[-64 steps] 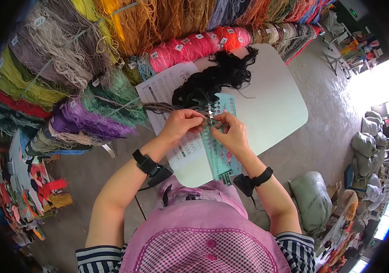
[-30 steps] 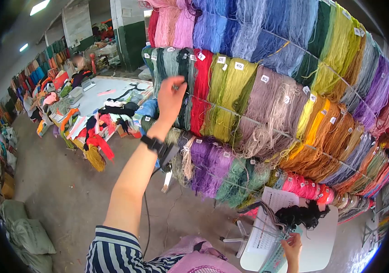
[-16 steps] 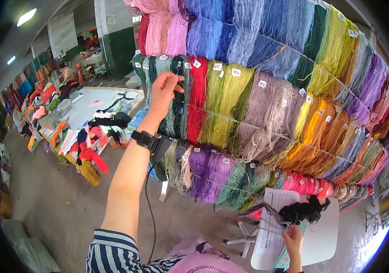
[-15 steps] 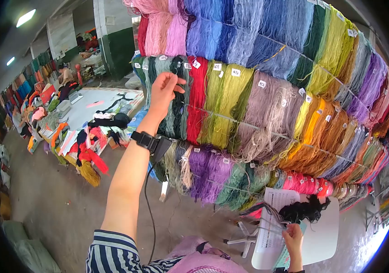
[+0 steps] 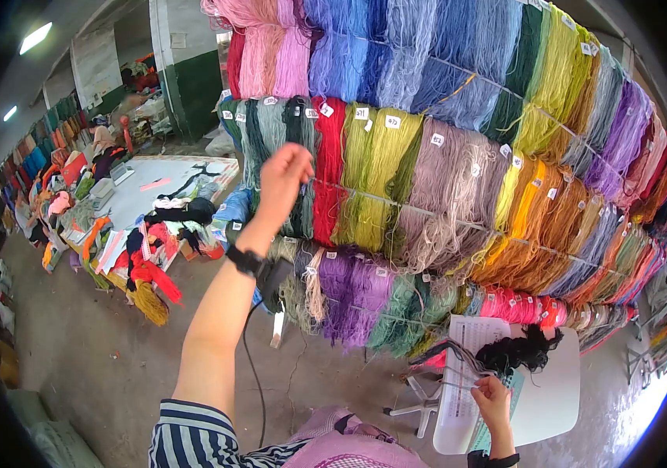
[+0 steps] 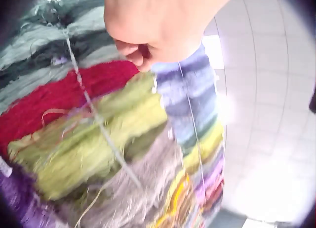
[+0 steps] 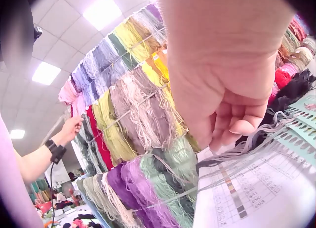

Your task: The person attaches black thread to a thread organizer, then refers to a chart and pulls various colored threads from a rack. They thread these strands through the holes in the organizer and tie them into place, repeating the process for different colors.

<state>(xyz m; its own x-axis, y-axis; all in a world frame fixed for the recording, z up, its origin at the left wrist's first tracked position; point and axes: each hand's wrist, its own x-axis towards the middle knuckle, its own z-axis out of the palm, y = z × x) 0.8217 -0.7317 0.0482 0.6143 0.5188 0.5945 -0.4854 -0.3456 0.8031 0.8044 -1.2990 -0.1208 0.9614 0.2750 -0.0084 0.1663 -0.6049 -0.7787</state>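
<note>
My left hand (image 5: 285, 183) is raised in front of dark green and grey skeins (image 5: 252, 144), its fingers curled. In the left wrist view the hand (image 6: 155, 25) shows bent fingers and no thread can be made out in them. Low on the right, my right hand (image 5: 494, 402) pinches grey threads (image 5: 462, 355) at the edge of a mint-green holed card (image 5: 515, 384). The right wrist view has the hand (image 7: 224, 89) with curled fingers over the grey threads (image 7: 229, 156), partly hiding the pinch. Black yarn (image 5: 519, 351) lies beside them.
Rows of hanging skeins, such as red (image 5: 329, 171) and yellow-green (image 5: 388, 171), fill the middle and right. A printed sheet (image 5: 458, 405) lies on a white table (image 5: 556, 398). At left stands a table (image 5: 142, 187) heaped with coloured yarn. A cable (image 5: 254, 366) hangs below my left wrist.
The left hand has gone from the small table up to the dark skeins, then slightly lower, its fingers curling more. The right hand has moved slightly left. The view has swung left.
</note>
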